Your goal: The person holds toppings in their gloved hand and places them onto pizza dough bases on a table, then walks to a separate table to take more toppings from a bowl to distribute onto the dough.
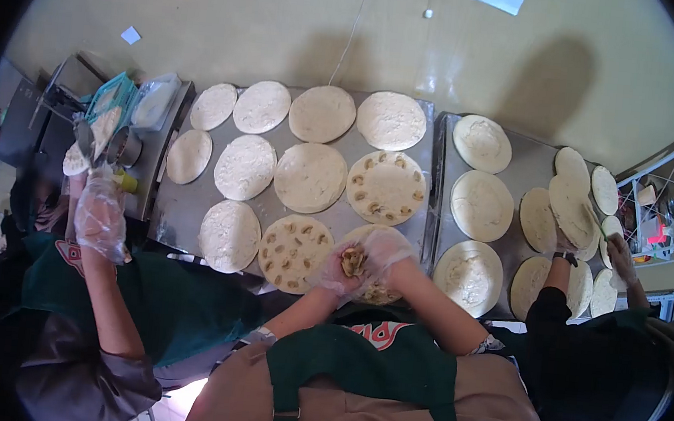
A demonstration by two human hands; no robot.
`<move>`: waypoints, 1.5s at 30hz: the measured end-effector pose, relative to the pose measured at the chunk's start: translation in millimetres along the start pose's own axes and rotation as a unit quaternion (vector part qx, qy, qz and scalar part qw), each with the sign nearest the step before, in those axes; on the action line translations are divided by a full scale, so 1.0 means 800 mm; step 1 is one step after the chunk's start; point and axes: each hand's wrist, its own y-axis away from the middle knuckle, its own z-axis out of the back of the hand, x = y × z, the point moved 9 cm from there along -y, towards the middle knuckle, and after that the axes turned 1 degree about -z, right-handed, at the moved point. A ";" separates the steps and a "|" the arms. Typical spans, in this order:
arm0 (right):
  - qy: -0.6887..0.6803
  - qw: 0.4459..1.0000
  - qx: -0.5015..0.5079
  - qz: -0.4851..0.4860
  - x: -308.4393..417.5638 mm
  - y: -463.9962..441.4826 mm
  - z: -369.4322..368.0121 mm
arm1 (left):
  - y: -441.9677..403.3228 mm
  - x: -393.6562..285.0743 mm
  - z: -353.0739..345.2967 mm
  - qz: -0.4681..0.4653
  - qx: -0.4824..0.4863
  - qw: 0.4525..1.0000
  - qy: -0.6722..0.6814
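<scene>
My left hand (337, 268), in a clear plastic glove, is cupped around a clump of what look like mushroom slices (353, 261). Beside it my right hand (391, 250), gloved too, has its fingers bent in at the clump; whatever they pinch is hidden. Both hands are above a round flat dough base (381, 296), which they partly cover and which has some slices on it. Just left lies a dough base dotted with slices (296, 253). Behind my hands, another base (385, 187) carries slices in a ring near its edge.
More dough rounds spread with white (244, 167) lie in rows on the metal table (183, 225). A second table (517, 214) stands right across a narrow gap. A co-worker's gloved hand (101, 214) works at left near tubs (154, 102); another co-worker's hands (620, 255) handle rounds at right.
</scene>
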 end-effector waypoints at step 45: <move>-0.786 0.585 -0.085 -0.183 -0.102 -0.064 -0.027 | -0.002 -0.071 -0.091 -0.048 -0.037 0.998 0.020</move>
